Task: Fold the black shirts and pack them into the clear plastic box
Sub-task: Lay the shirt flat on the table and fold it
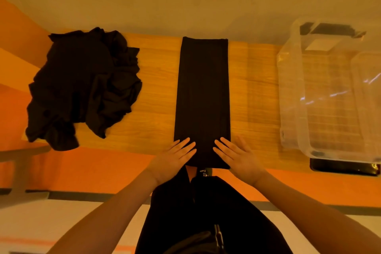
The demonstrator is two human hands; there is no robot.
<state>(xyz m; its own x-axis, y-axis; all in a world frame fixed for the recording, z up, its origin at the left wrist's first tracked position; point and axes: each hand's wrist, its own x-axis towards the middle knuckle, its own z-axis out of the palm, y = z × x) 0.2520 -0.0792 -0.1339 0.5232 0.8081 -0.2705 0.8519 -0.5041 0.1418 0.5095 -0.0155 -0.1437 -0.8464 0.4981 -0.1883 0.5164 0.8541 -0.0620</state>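
Observation:
A black shirt (203, 93) lies folded into a long narrow strip down the middle of the wooden table (158, 88), reaching from the far edge to the near edge. My left hand (175, 160) rests flat on its near left corner, fingers straight. My right hand (237, 159) lies flat on the near right corner, partly on the wood. A heap of crumpled black shirts (82, 86) sits at the table's left end. The clear plastic box (288, 99) stands at the right end with no shirts visible inside.
A dark flat object (342, 168) shows under the box's near edge. A wall runs along the table's far edge. The floor around is orange. My own dark clothing (206, 212) fills the bottom centre.

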